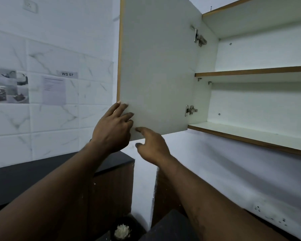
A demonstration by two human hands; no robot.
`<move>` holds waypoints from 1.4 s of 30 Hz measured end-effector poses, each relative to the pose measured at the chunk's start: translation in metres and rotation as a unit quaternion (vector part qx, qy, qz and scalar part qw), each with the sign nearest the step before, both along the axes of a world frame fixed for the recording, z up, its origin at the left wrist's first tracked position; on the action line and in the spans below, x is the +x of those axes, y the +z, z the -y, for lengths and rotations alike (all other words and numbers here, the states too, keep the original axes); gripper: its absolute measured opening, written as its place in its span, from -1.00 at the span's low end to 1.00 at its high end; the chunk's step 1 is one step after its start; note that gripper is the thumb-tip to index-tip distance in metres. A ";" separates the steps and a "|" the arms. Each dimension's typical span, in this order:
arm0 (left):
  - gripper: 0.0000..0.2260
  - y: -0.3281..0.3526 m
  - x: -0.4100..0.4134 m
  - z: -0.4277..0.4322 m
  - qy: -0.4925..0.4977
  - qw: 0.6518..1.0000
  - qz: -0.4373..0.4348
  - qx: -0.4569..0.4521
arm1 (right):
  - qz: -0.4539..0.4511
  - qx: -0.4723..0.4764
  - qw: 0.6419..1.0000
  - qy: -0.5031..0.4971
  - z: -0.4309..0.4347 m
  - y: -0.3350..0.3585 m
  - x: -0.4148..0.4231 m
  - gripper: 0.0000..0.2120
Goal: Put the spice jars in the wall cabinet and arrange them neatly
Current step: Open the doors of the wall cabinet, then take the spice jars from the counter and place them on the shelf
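Wall cabinet (261, 49) door (156, 66) is opened, shelves (250, 134) seen bare. Left hand (111, 127) is laid flat on door corner, right hand (153, 146) index touches bottom edge; nothing gripped. Spice jars not in view, so all placing is judged left.

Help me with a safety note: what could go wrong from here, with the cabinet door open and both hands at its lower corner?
1. If the left hand and right hand let go, the cabinet door might swing on its hinges and nip fingers at its edge.
2. The door's lower corner juts out toward the person and could be bumped while reaching for the bottom shelf.
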State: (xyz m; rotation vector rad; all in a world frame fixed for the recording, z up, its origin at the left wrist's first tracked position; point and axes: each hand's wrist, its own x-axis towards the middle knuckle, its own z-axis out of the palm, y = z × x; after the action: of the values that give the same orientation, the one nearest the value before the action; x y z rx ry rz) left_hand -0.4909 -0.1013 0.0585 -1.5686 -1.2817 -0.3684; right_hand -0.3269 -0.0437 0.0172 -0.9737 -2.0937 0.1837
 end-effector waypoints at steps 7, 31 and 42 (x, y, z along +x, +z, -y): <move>-0.42 -0.022 -0.043 -0.010 0.072 0.995 0.012 -0.075 | 0.076 0.039 0.996 -0.020 -0.006 -0.004 -0.043 -0.31; -0.89 -0.060 0.127 -0.069 -0.092 0.966 0.195 -0.141 | 0.197 0.007 0.957 -0.215 -0.033 -0.036 0.123 -0.32; -0.61 -0.115 0.264 -0.101 -0.242 0.902 0.194 -0.300 | 0.176 -0.108 0.882 -0.424 0.029 -0.074 0.326 -0.33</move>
State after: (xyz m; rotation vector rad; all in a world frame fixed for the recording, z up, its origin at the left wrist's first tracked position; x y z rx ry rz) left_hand -0.2271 0.0001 -0.0566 -2.4520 -1.3645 -0.6670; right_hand -0.0013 -0.0730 -0.0565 -2.0906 -1.7620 -0.2372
